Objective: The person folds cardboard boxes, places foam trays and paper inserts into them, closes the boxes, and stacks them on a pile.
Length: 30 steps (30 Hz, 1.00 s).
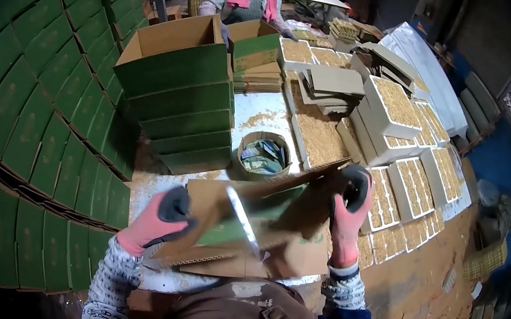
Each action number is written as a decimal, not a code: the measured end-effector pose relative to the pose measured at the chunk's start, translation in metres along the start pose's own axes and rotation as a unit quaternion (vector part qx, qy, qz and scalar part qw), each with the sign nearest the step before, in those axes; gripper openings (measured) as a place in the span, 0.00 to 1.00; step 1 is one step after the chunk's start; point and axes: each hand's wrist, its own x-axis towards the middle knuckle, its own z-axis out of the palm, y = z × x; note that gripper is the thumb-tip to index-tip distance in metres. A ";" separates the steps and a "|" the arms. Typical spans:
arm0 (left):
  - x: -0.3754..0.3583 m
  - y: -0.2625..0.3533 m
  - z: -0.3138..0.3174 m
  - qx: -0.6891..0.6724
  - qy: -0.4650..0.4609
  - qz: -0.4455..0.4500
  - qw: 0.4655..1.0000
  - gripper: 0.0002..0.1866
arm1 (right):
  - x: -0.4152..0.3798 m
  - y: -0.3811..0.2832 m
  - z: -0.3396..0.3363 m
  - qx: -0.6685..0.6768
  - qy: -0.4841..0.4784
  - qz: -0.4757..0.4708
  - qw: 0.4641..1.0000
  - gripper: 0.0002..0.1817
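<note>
A brown and green cardboard box point(294, 255), partly folded and blurred, is in front of me above the table. My left hand point(154, 220), in a pink glove with dark grey fingers, is closed at the box's left edge. At the raised right side, my right hand point(350, 214), gloved alike, has its fingers curled round the cardboard edge. A narrow white strip point(244, 222) crosses the middle of the box; what it is I cannot make out. Just beyond the box stands a round tub point(290, 143) with blue-green packets inside.
Nested green boxes point(180, 95) stand at the table's left, beside a wall of stacked green boxes point(21, 122). White trays of brown, straw-like filling point(395, 107) are piled right, with grey cardboard sheets point(334, 79) among them. A person point(250, 4) in a pink scarf stands across the table.
</note>
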 end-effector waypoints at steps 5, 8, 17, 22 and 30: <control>0.019 -0.010 0.025 0.235 0.004 -0.023 0.972 0.20 | -0.020 -0.028 0.047 -0.165 -0.338 -0.172 0.911 0.27; 0.016 -0.016 0.018 0.389 -0.260 -0.009 0.883 0.29 | -0.046 0.028 0.086 -0.314 -0.515 -0.239 0.761 0.29; 0.002 -0.005 0.008 0.268 -0.069 0.028 0.961 0.47 | -0.016 0.016 0.086 -0.142 -0.577 -0.235 0.769 0.36; 0.003 -0.045 0.011 0.290 -0.086 0.101 0.948 0.44 | -0.003 -0.003 0.083 -0.083 -0.513 -0.073 0.851 0.24; -0.003 -0.018 0.009 0.389 -0.059 0.022 0.919 0.38 | -0.001 -0.052 0.147 -0.277 -0.481 -0.340 0.759 0.24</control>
